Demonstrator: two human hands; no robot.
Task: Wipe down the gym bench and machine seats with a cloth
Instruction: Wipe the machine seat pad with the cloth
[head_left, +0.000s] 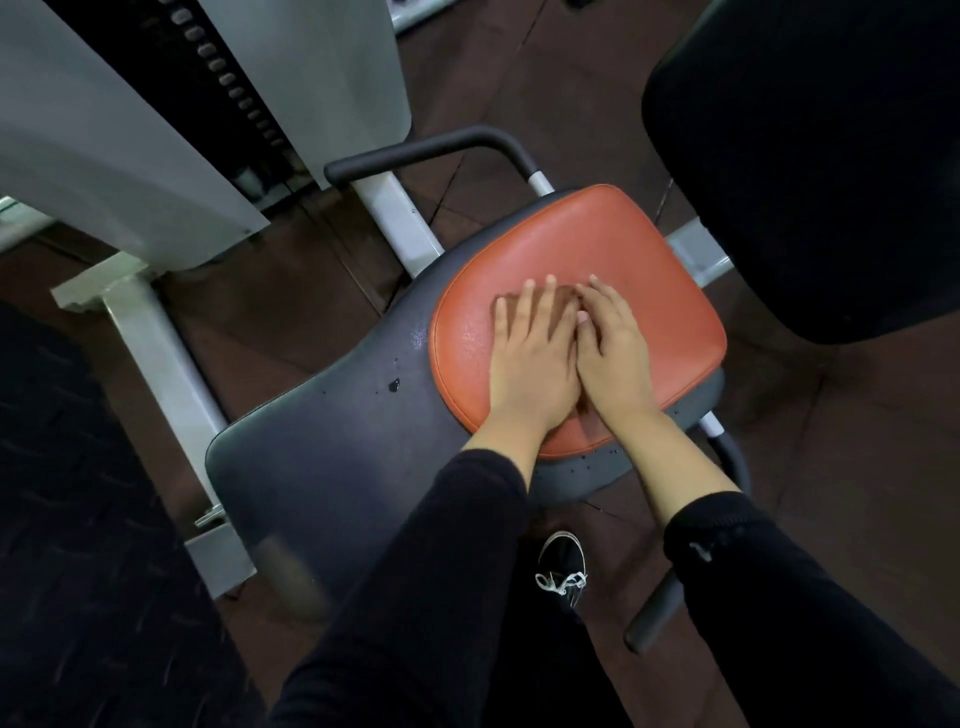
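An orange padded machine seat (613, 244) sits on a dark grey seat base (322, 441). My left hand (535, 358) lies flat on the orange pad with its fingers straight. Beside it, touching, my right hand (613, 353) also lies flat on the pad, its fingers partly over the left hand's. No cloth shows in view. Water drops and a small puddle (394, 384) lie on the grey base left of the pad.
A white machine frame (156, 343) and weight stack (228, 83) stand at the left. A grey handle (431, 150) curves behind the seat, another (660, 608) at lower right. A black pad (810, 156) hangs at upper right. My shoe (563, 564) is on the brown floor.
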